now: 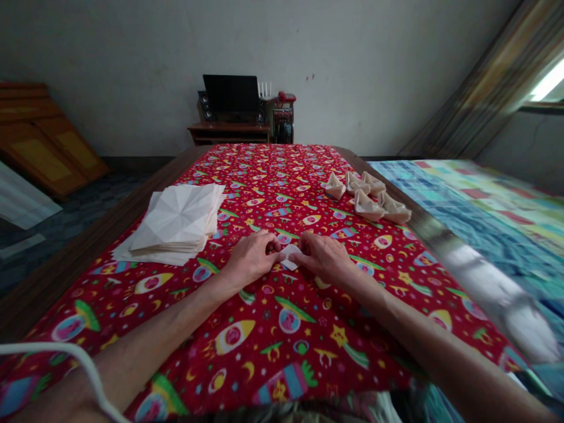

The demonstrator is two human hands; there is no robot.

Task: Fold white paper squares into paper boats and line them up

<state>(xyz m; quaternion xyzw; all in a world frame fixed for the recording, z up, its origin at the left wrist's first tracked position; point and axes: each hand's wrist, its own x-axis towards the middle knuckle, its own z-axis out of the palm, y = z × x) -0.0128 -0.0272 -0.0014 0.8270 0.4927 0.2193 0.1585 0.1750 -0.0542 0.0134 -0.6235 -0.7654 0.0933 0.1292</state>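
My left hand [253, 257] and my right hand [324, 257] rest on the red patterned tablecloth [282, 329] in the middle of the table. Both pinch a small folded piece of white paper [289, 256] between their fingertips; most of the paper is hidden by the fingers. A stack of creased white paper sheets [178, 222] lies to the left of my left hand. Several folded cream paper boats [365, 195] sit in a group beyond my right hand, at the far right of the table.
The table's wooden edge [88, 244] shows on the left. A bed with a blue checked cover [476, 211] runs along the right side. A desk with a monitor [231, 97] stands against the far wall. A white cable [79, 364] crosses my left forearm.
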